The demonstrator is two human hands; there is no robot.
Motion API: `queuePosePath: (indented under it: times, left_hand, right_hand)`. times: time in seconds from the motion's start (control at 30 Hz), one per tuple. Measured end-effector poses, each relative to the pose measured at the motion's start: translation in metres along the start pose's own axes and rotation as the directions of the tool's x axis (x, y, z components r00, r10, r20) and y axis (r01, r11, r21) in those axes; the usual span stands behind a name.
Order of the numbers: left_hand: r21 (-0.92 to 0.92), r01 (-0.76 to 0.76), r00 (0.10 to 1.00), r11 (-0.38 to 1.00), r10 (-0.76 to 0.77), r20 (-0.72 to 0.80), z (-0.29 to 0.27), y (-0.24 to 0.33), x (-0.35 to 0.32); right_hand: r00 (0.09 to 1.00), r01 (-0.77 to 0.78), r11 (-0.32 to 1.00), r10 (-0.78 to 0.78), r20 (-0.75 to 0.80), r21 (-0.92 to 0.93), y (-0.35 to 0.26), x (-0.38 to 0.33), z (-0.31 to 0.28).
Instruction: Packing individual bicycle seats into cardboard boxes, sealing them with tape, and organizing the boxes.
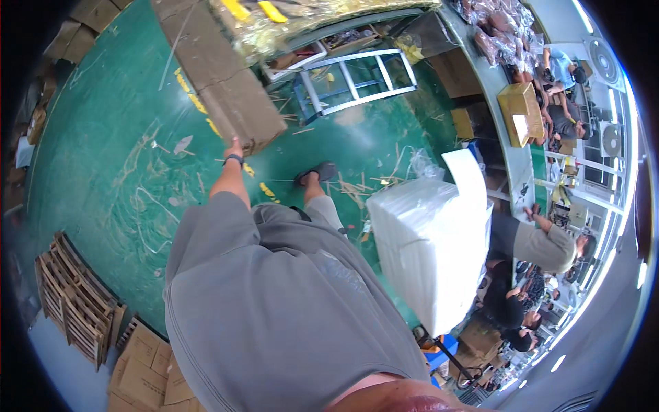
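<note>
My left hand (pixel 235 148), with a dark band on its wrist, grips the near left corner of a long brown flattened cardboard box (pixel 223 82). Its fingers curl at the cardboard's edge and are partly hidden. The cardboard stretches from my hand up to the top of the view, beside a table or stack wrapped in clear film (pixel 295 31). I do not see my right hand or forearm. On my right side stands a tall stack wrapped in white film (pixel 425 240), with a white sheet (pixel 467 178) sticking up from it.
A metal ladder-like frame (pixel 357 86) lies ahead on the green floor (pixel 130 130), among scattered wooden strips (pixel 360 196). Wooden pallets (pixel 75 295) and cardboard boxes (pixel 147 364) are at lower left. Several people work along a bench (pixel 504 137) at right, where a carton (pixel 519 113) sits.
</note>
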State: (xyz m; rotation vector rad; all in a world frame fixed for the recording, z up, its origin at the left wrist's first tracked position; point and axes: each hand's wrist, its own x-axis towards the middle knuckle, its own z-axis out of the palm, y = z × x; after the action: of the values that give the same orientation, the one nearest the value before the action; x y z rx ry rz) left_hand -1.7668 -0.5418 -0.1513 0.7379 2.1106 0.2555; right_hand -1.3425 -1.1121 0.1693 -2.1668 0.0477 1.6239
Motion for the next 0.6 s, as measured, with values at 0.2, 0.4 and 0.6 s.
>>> queuePosePath:
  times: [0.2, 0.4, 0.6]
  left_hand:
    - [0.252, 0.173, 0.952, 0.952, -0.096, -0.290, 0.036, 0.036, -0.117]
    - [0.343, 0.160, 0.977, 0.926, -0.099, -0.186, 0.090, 0.039, -0.186]
    - [0.172, 0.519, 0.845, 0.837, -0.473, -0.249, 0.214, -0.007, -0.311]
  right_hand:
    - [0.984, 0.118, 0.987, -0.130, -0.120, -0.106, -0.160, 0.106, -0.219]
    - [0.860, 0.445, 0.881, -0.471, -0.195, -0.162, -0.451, 0.350, -0.445]
    - [0.748, 0.656, 0.734, -0.663, 0.024, -0.176, -0.772, 0.364, -0.342]
